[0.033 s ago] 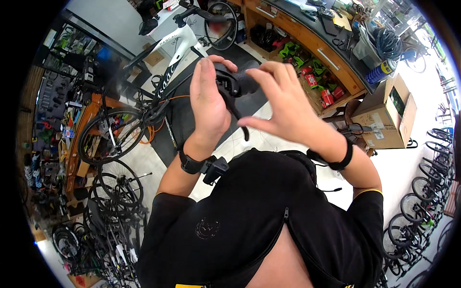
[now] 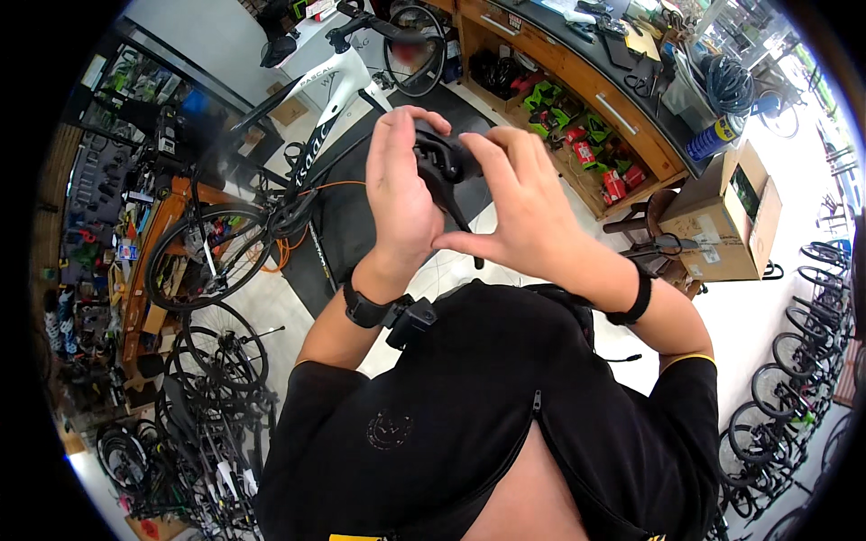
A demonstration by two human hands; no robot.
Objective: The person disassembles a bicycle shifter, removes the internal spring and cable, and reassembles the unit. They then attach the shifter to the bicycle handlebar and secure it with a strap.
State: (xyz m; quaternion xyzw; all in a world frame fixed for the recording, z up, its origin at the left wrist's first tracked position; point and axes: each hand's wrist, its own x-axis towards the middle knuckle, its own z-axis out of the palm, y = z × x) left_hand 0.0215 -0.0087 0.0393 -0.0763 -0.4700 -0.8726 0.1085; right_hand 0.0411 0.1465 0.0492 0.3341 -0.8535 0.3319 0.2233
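The black brake lever (image 2: 448,203) is showing smooth, plastic-looking surfaces, the white bicycle frame (image 2: 341,79) is gleaming glossily, and the carton (image 2: 715,225) is presenting matt cardboard.

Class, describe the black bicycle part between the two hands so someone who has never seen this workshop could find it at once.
Start at the big black shirt filling the lower middle. Above it are the left hand and right hand, with the black part between them. Its slim lever, slanting toward the shirt, sets it apart from the white bicycle frame beyond.
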